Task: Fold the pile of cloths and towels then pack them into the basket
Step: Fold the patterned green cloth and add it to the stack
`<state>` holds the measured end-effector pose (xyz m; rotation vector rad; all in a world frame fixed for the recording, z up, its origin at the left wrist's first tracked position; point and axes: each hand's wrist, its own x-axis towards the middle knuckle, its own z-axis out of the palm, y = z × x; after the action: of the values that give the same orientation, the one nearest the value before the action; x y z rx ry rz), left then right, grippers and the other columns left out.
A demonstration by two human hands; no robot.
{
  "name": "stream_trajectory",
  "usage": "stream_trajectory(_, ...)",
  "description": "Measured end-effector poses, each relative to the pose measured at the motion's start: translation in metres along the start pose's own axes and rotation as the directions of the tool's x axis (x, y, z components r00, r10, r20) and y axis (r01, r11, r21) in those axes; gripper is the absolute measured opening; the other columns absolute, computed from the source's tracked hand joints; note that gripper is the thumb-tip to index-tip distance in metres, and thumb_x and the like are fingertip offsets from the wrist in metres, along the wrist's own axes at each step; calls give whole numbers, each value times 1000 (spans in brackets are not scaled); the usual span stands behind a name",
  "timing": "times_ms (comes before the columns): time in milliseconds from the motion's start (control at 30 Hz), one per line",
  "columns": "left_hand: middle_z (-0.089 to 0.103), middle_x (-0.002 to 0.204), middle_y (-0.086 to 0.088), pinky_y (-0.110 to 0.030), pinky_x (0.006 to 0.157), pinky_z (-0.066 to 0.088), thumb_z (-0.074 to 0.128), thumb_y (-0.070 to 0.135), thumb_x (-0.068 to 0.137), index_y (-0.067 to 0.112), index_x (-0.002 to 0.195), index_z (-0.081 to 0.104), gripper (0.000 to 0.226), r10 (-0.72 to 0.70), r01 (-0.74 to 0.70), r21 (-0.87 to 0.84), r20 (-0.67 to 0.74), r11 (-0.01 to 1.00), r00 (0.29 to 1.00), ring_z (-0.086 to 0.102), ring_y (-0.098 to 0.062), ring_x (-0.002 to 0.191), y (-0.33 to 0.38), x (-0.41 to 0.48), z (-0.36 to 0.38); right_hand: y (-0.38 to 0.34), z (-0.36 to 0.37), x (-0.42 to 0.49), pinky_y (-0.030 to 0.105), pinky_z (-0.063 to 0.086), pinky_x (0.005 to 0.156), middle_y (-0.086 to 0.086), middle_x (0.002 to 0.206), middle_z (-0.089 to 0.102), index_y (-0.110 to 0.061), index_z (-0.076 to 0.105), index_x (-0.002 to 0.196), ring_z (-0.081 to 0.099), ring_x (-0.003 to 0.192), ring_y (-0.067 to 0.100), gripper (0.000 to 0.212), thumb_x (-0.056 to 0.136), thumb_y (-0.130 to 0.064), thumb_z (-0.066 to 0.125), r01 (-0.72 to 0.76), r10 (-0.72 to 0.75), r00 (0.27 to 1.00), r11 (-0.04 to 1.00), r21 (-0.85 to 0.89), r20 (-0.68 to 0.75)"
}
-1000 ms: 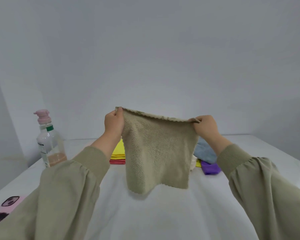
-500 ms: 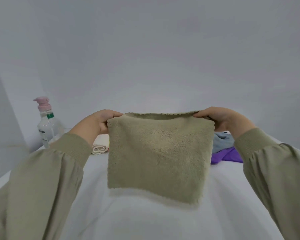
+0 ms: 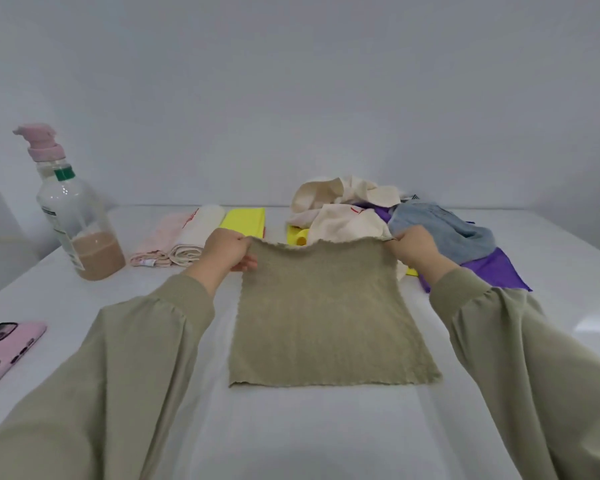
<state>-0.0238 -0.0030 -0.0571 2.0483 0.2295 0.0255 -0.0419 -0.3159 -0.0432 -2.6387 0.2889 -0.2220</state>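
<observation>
Spreading the olive cloth (image 3: 329,317) is the step we judge to be in hand. It lies in the middle of the frame on the white desk (image 3: 291,427), with its near edge flat and its far edge held at both corners.

The task looks well short of half done. A short row of folded cloths (image 3: 194,237), pink, cream and yellow, sits left of centre at the far side of the desk. An unfolded pile (image 3: 361,209) of cream, blue, purple and yellow pieces is heaped in the upper right, just beyond the olive cloth. No basket shows anywhere in the frame, so we cannot count any packing as begun. What is left is to fold this cloth, work through the pile and pack everything.

Our left hand (image 3: 227,252) pinches the far left corner of the olive cloth, fingers curled round it. Our right hand (image 3: 413,249) grips the far right corner the same way. Both arms reach forward from the lower corners of the frame, wrists roughly level, and the edge between them is stretched with a slight ripple.

A pump bottle (image 3: 73,216) stands at the left, and a pink phone (image 3: 4,351) lies at the lower left edge.
</observation>
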Motion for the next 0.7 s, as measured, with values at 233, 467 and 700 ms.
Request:
stream_trajectory(233, 63, 110, -15, -18, 60, 52, 37, 7, 101, 9, 93, 58, 23, 49, -99, -471, -116, 877, 992, 63, -9, 71, 3, -11, 13, 3, 3, 4, 43, 55, 83, 18, 95, 68, -3, 67, 96, 65, 84, 27, 23, 98, -10, 45, 22, 44, 993, 839, 544, -108)
stream_trajectory(467, 69, 92, -10, -25, 70, 57, 43, 18, 99, 6, 89, 64, 26, -83, 9, -767, -58, 642, 995, 67, -21, 86, -31, -56, 25, 22, 14, -40, 24, 57, 68, 15, 88, 69, -4, 61, 101, 69, 73, 16, 28, 102, -8, 34, -29, 86, 996, 605, 796, -30)
stream_trajectory(700, 67, 95, -13, -16, 59, 55, 62, -5, 87, 4, 86, 68, 11, -73, 49, -632, -12, 773, 997, 69, -17, 73, -62, -94, 33, 61, 37, -80, 32, 57, 79, 13, 98, 68, -8, 69, 89, 67, 81, 23, 20, 94, -8, 49, -190, 172, 975, 322, 927, 140)
